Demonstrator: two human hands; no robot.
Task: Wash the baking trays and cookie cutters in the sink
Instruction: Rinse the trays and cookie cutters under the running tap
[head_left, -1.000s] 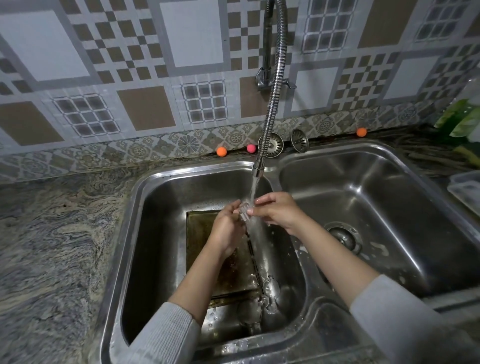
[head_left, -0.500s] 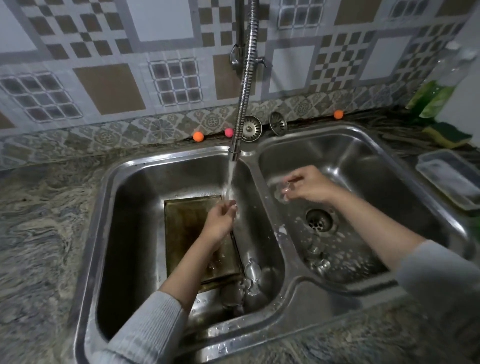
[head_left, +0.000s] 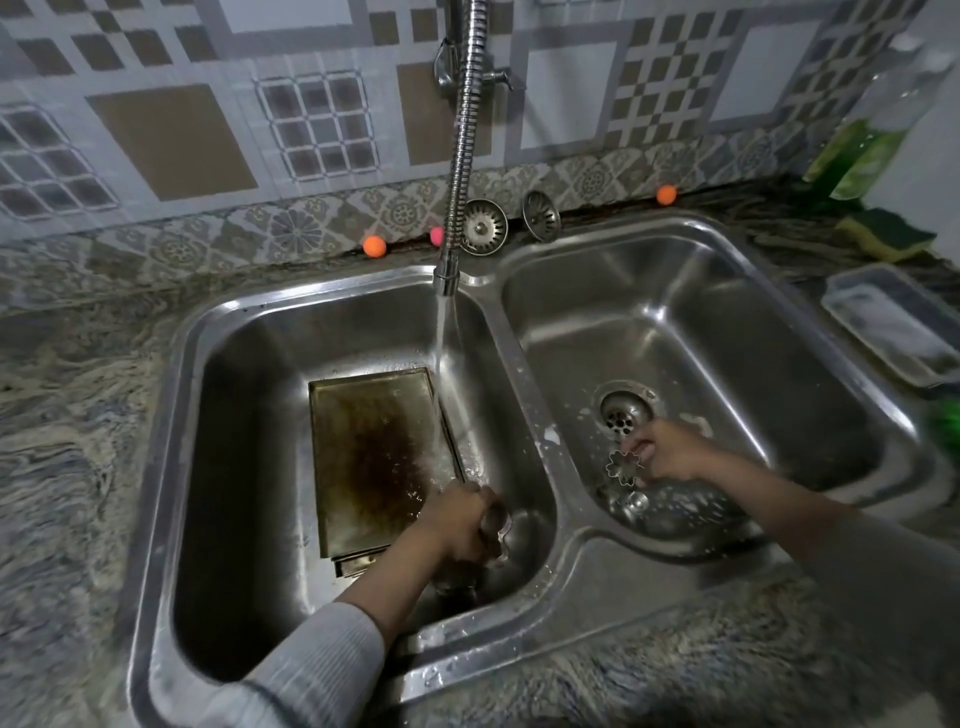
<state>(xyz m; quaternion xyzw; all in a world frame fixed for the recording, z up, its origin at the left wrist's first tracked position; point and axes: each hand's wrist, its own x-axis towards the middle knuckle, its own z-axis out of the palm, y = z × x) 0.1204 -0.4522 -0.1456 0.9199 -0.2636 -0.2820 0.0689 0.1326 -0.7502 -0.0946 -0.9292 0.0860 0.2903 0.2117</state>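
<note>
Double sink (head_left: 566, 551) set in counter (head_left: 72, 415). Baking tray (head_left: 374, 457) in left basin, left hand (head_left: 462, 525) at its near right corner. Right hand (head_left: 670, 452) in right basin, near side of drain (head_left: 623, 413), cookie cutter (head_left: 623, 466) just left of it. Faucet (head_left: 462, 156) behind the divider.

Right of the running faucet (head_left: 459, 156), the right hand (head_left: 670, 450) pinched a flower cookie cutter (head_left: 624, 467); the left hand (head_left: 457, 525) gripped another cutter (head_left: 500, 535) beside the baking tray (head_left: 374, 457).

I see 2 strainer plugs (head_left: 484, 226) + orange ball (head_left: 374, 246) by backsplash; sponge (head_left: 889, 233) & plastic tub (head_left: 891, 323) on counter, right.
</note>
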